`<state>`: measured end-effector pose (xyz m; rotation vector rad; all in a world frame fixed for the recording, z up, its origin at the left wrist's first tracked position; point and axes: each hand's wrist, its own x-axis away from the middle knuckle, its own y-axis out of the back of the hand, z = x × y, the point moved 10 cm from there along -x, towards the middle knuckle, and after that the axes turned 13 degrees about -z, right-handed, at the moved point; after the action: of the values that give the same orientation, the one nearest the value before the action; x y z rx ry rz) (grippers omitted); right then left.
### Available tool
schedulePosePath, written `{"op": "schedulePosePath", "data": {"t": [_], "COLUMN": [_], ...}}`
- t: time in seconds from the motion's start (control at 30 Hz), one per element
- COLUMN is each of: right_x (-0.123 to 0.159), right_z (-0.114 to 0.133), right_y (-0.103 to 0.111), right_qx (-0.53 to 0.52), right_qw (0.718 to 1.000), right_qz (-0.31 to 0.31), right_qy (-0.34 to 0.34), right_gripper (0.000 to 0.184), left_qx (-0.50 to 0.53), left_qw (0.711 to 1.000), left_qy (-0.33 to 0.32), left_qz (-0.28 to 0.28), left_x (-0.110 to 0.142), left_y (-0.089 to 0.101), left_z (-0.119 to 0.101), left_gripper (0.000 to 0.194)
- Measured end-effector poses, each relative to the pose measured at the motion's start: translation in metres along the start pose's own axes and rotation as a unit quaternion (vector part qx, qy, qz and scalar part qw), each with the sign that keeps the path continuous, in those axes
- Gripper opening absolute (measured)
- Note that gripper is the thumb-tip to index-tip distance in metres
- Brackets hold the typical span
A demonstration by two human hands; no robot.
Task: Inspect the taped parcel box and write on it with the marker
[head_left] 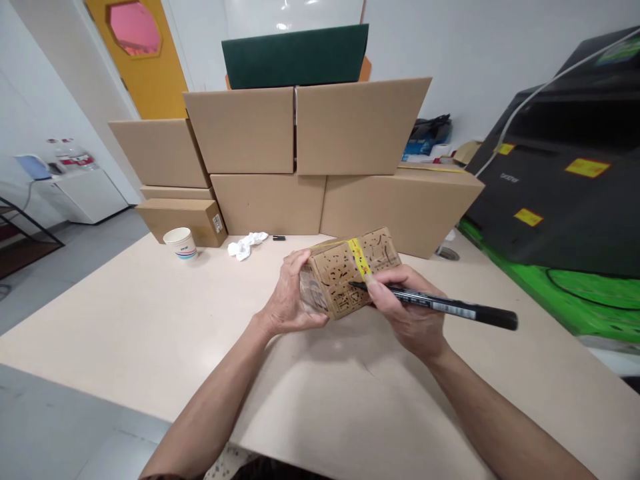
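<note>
Left hand (287,300) grasps the left end of a small brown cardboard box with black printed marks and a yellow tape strip (350,270), held tilted just above the beige desk (125,320). Right hand (407,313) grips a black marker pen (450,308), its tip touching the box's front face beside the tape. White paper cup (181,243) and crumpled white tissue (246,244) sit farther back, well apart from the box.

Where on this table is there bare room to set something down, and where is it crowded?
Bare table lies left of the left hand, in front of the paper cup. More lies right of the right hand, toward the green mat. The back edge is crowded: stacked cardboard boxes, crumpled tissue, pen cap. The centre holds the small box and marker.
</note>
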<state>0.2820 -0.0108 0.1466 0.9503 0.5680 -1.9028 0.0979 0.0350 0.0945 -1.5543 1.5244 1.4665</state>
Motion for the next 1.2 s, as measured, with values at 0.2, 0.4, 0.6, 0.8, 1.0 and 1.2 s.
{"op": "schedulePosePath", "data": {"t": [0.2,0.4,0.6,0.8,1.0,1.2], "right_x": [-0.003,-0.003,-0.001,0.001,-0.007,-0.008], "right_z": [0.004,0.0,0.01,0.012,-0.001,-0.002], "right_y": [-0.005,0.0,0.003,-0.002,0.011,0.008], "right_qx": [0.017,0.029,0.033,0.049,0.05,0.054], "right_qw": [1.0,0.999,0.996,0.994,0.996,0.997], "right_qz": [0.018,0.01,0.004,0.013,-0.031,-0.016], "right_qy": [0.015,0.016,0.077,0.1,0.063,0.055], "right_gripper": [0.016,0.016,0.016,0.016,0.015,0.017], "left_qx": [0.008,0.014,0.01,0.004,-0.007,-0.002], "left_qw": [1.0,1.0,1.0,1.0,1.0,1.0], "left_qy": [-0.004,0.0,0.007,0.001,0.002,0.001], "left_qz": [-0.003,-0.006,-0.008,-0.009,-0.008,-0.008], "left_x": [0.0,0.001,0.002,0.002,0.002,0.002], "left_y": [0.001,0.002,0.002,0.003,0.004,0.004], "left_z": [-0.001,0.001,0.004,0.003,0.003,0.002], "left_gripper": [0.127,0.128,0.13,0.129,0.128,0.127]}}
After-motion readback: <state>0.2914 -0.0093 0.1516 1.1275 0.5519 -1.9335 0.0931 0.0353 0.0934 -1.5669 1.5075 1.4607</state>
